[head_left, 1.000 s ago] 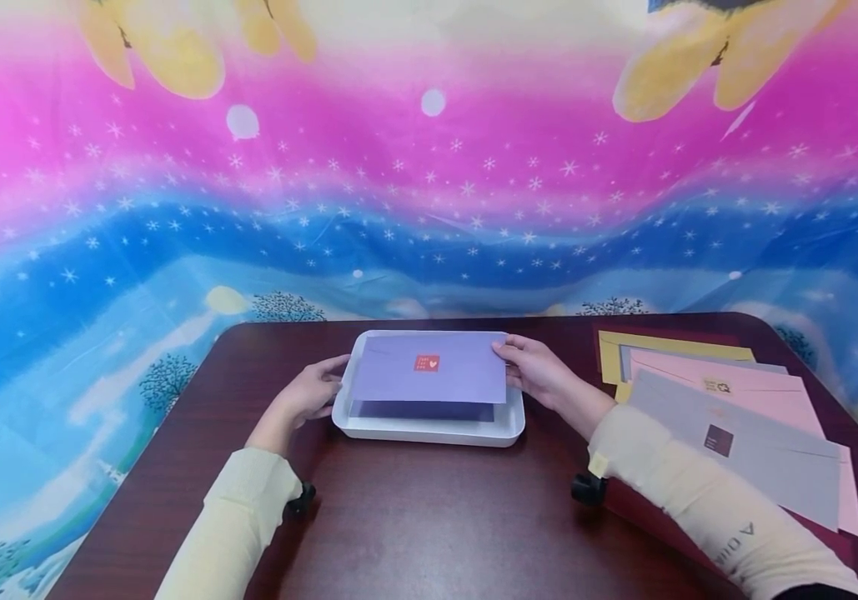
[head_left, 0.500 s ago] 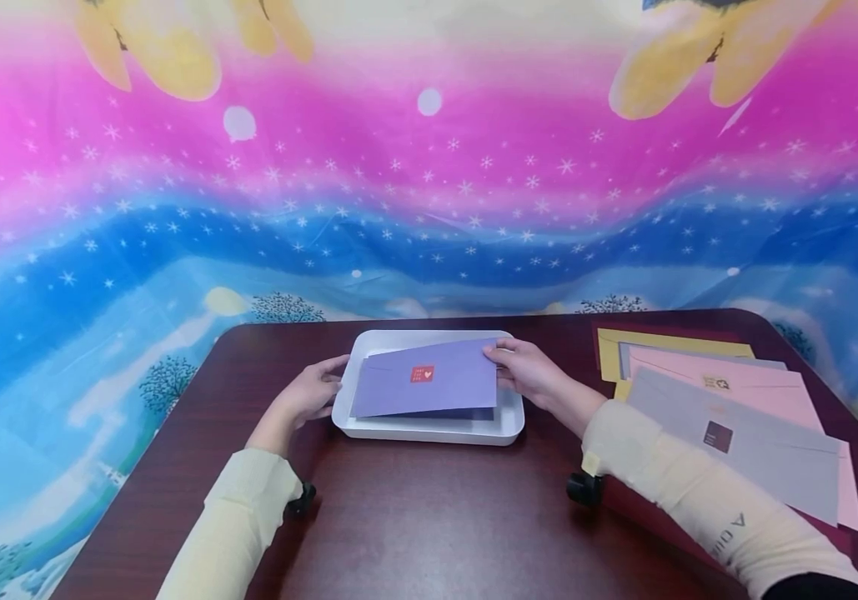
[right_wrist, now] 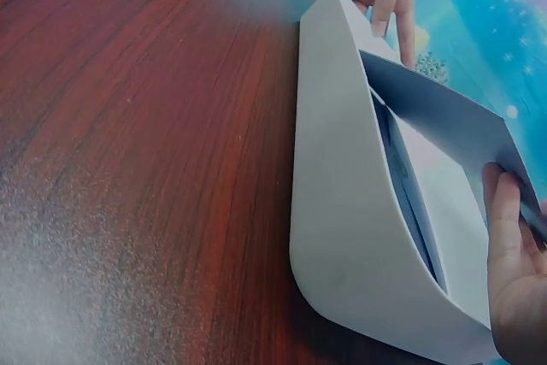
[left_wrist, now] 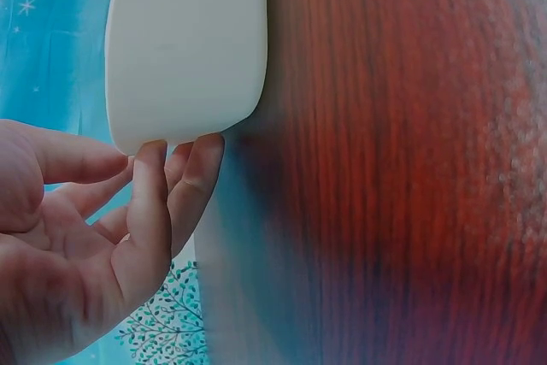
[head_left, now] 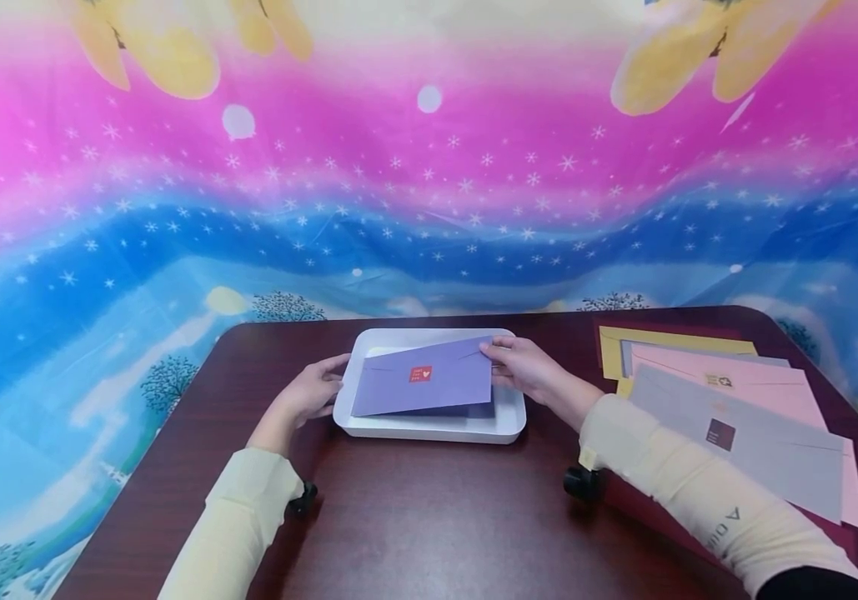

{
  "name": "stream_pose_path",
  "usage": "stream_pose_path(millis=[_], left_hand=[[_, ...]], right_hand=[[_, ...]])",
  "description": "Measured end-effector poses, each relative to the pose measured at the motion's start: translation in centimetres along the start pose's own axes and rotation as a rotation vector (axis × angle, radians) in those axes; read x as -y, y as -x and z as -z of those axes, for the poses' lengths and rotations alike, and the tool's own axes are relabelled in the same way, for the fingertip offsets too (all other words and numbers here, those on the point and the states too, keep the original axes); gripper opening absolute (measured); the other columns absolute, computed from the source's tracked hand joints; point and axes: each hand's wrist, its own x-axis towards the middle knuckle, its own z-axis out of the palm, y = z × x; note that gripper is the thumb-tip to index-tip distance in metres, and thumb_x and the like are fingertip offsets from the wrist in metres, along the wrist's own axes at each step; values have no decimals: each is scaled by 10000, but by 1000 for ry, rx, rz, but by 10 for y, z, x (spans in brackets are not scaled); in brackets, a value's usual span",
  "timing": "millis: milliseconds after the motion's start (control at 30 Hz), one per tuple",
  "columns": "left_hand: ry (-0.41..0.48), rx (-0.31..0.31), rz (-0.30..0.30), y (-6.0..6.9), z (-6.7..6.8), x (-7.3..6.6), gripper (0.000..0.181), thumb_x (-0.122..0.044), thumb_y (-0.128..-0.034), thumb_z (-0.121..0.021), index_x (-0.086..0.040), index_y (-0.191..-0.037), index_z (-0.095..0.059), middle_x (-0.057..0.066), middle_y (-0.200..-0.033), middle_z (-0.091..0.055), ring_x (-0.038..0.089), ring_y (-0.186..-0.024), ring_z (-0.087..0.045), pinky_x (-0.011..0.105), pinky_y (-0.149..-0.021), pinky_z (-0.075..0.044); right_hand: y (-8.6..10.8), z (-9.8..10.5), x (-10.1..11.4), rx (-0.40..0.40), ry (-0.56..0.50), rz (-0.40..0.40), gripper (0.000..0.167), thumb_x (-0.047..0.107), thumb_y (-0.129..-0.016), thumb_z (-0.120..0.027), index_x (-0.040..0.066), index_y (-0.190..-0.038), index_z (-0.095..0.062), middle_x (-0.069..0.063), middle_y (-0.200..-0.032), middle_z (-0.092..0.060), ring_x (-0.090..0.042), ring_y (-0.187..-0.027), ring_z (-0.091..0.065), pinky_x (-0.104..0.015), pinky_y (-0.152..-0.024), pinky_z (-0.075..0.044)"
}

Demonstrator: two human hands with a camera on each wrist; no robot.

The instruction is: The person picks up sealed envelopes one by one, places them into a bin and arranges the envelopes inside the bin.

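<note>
A purple envelope (head_left: 424, 375) with a red heart sticker is tilted over the white tray (head_left: 429, 433); its right end is raised and its left end sits lower, within the tray. My right hand (head_left: 529, 371) pinches the raised right end, thumb on top and fingers beneath, as the right wrist view also shows. Under it, a dark flat piece (right_wrist: 410, 198) lies in the tray, mostly hidden; its kind is unclear. My left hand (head_left: 308, 390) touches the tray's left end wall with extended fingertips (left_wrist: 205, 147), at the outer side.
Several envelopes lie fanned at the table's right: a yellow one (head_left: 676, 343), a pink one (head_left: 766, 387) and a grey one (head_left: 744, 442) on top, with dark red beneath. My right forearm passes over them. A printed cloth (head_left: 429, 208) hangs behind the table (head_left: 413, 517).
The purple envelope has shifted left and tilted, its left end dropping into the tray. My right hand has moved slightly left with it. My left hand stays at the tray.
</note>
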Motion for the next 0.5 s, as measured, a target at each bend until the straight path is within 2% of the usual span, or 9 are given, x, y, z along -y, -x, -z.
stream_pose_path(millis=[67, 133, 200, 267, 333, 500], left_hand=[[1, 0, -3, -1, 0, -1, 596, -15, -1046, -415, -89, -1625, -292, 295, -1451, -494, 370, -1228, -584, 433, -894, -549], [1, 1, -3, -1, 0, -1, 592, -18, -1050, -412, -90, -1625, -291, 295, -1454, -489, 365, -1228, -583, 425, -887, -549], [2, -4, 1, -2, 0, -1, 586, -24, -1055, -414, -98, -1624, -298, 289, -1457, -488, 359, -1230, -580, 425, -888, -548], [0, -3, 2, -3, 0, -1, 583, -25, -1059, -404, -98, -1626, -291, 290, -1462, -479, 363, -1240, -573, 432, -898, -544], [-7, -8, 2, -2, 0, -1, 582, -28, -1060, -405, -100, -1627, -292, 290, -1460, -481, 367, -1246, -569, 442, -905, -542], [-14, -13, 3, -1, 0, -1, 586, -24, -1056, -408, -99, -1626, -294, 293, -1465, -480, 378, -1269, -551, 470, -937, -536]], right_hand=[[0, 2, 1, 19, 11, -4, 546, 119, -1074, -515, -113, -1528, -321, -109, -1048, -657, -125, -842, -645, -275, -804, -566], [1, 4, 1, 48, 28, -7, 627, 108, -1068, -519, -132, -1563, -219, -221, -1221, -629, -184, -967, -647, -314, -887, -558], [2, 7, 2, 83, 47, -9, 669, 105, -1069, -508, -140, -1574, -144, -310, -1408, -518, -289, -1140, -620, -363, -970, -526], [4, 9, 4, 116, 67, -9, 691, 107, -1073, -493, -144, -1575, -90, -350, -1524, -382, -369, -1272, -541, -394, -1005, -502], [6, 11, 6, 140, 70, -15, 690, 109, -1074, -487, -137, -1579, -85, -359, -1563, -311, -418, -1336, -481, -396, -1003, -501], [10, 16, 11, 167, 63, -23, 659, 95, -1071, -482, -105, -1592, -131, -327, -1611, -238, -422, -1325, -503, -375, -968, -524]])
